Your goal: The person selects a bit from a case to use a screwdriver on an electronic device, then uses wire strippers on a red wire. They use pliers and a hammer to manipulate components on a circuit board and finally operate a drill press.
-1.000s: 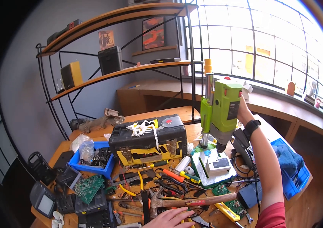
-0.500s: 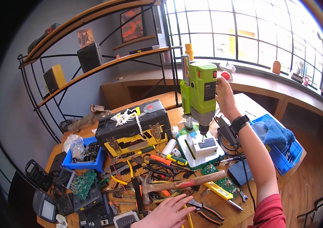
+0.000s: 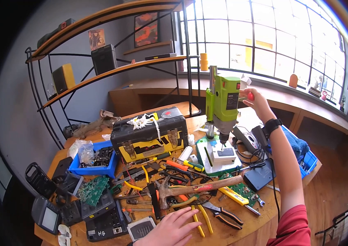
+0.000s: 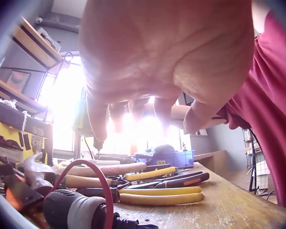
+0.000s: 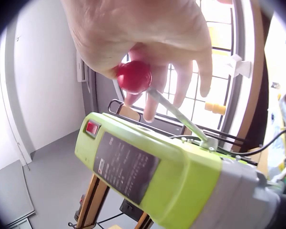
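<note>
A green bench drill press (image 3: 227,98) stands on a silver plate (image 3: 209,165), with its bit over a white box-shaped device (image 3: 224,155). Beside the drill's upper housing, my right hand (image 3: 260,105) holds the red ball knob (image 5: 134,77) of its metal lever (image 5: 178,114), thumb against the ball and the other fingers loosely spread behind it. My left hand (image 3: 169,229) hovers palm down at the front of the table, fingers spread and holding nothing. Near it lie yellow-handled pliers (image 3: 205,221) and a claw hammer (image 3: 202,187).
A black-and-yellow toolbox (image 3: 149,133) stands behind the tools. Blue bins (image 3: 94,169) sit left and right. Green circuit boards (image 3: 94,190), a yellow utility knife (image 3: 234,195) and black-orange pliers (image 3: 226,217) lie across the wooden table. A black cable (image 3: 278,197) hangs past the right forearm.
My right hand has moved from the drill's housing to the lever's red knob, which now sits lower and further from the housing. The left hand stays low in front; the head view has shifted.
</note>
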Motion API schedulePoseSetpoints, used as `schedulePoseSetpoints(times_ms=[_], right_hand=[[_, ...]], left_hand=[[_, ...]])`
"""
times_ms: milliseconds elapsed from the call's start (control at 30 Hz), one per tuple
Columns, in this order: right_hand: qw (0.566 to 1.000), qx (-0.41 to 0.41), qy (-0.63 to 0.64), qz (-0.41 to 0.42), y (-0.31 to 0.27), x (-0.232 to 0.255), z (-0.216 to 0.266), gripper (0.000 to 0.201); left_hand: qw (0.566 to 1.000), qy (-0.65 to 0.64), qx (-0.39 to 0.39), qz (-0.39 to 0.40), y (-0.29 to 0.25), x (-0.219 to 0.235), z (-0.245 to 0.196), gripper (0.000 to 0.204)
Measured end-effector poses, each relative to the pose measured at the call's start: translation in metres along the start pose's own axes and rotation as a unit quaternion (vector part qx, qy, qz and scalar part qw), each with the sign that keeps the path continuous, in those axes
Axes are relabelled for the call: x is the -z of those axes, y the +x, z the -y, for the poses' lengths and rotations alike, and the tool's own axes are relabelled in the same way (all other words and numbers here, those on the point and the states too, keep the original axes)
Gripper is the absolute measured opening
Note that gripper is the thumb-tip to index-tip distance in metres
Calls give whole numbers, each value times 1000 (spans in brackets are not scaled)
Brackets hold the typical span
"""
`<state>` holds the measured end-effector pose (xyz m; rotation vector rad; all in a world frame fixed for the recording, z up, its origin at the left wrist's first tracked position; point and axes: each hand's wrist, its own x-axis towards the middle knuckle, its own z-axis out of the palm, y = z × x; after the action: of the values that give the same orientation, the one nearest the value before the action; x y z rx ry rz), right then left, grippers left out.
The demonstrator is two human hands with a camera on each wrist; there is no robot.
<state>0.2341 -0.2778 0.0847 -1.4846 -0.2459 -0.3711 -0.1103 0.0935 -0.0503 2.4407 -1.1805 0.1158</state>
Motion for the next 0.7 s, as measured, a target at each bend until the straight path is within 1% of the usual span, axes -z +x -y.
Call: schedulePoseSetpoints(times_ms=[33, 67, 133, 167, 200, 267, 300, 333, 367, 400, 433, 467, 533, 567, 600, 633, 667, 700], right_hand=[[998, 57, 9, -1, -2, 1, -7, 26], [994, 93, 60, -17, -6, -6, -12, 29], [990, 57, 125, -34, -16, -8, -17, 28], [976, 80, 200, -34, -16, -10, -25, 28], [964, 80, 248, -54, -20, -10, -33, 24], [946, 112, 298, -58, -30, -14, -49, 21], [929, 106, 343, -89, -39, -21, -54, 20], [929, 111, 340, -90, -39, -19, -65, 22], [929, 99, 335, -119, -51, -28, -57, 23], [928, 88, 330, -147, -61, -37, -49, 23], [938, 86, 305, -140, -63, -37, -52, 27], [938, 85, 303, -141, -65, -37, -50, 27], [970, 101, 176, -135, -71, -38, -47, 31], [982, 102, 63, -145, -76, -39, -36, 35], [980, 138, -9, -144, -71, -36, -37, 35], [978, 148, -59, -137, -65, -34, -37, 33], [973, 158, -110, -130, -62, -33, -32, 31], [972, 158, -114, -133, -60, -30, -26, 31]], left_hand=[[1000, -3, -8, -5, -1, -1, 0, 50], [1000, -5, -15, -10, -2, -2, -1, 50], [1000, -8, -24, 0, -1, -5, -3, 49], [999, -10, -31, 10, -1, -7, -5, 48], [999, -8, -35, 12, -1, -8, -5, 48], [999, -8, -49, 6, 0, -9, -8, 46], [999, -8, -53, 6, 2, -8, -8, 46], [998, -11, -64, -1, 6, -5, -8, 45], [997, -15, -74, -8, 10, -3, -6, 45], [997, -15, -77, -10, 15, -4, -2, 45], [996, -17, -88, -29, 21, -7, 4, 45], [994, -20, -99, -47, 27, -9, 9, 45], [993, -25, -108, -46, 44, -11, 17, 44], [992, -21, -111, -48, 54, -13, 19, 43], [992, -16, -116, -50, 63, -18, 20, 42], [988, -22, -136, -66, 73, -26, 23, 40], [988, -24, -140, -64, 79, -34, 23, 40], [986, -6, -148, -73, 86, -42, 22, 39]])
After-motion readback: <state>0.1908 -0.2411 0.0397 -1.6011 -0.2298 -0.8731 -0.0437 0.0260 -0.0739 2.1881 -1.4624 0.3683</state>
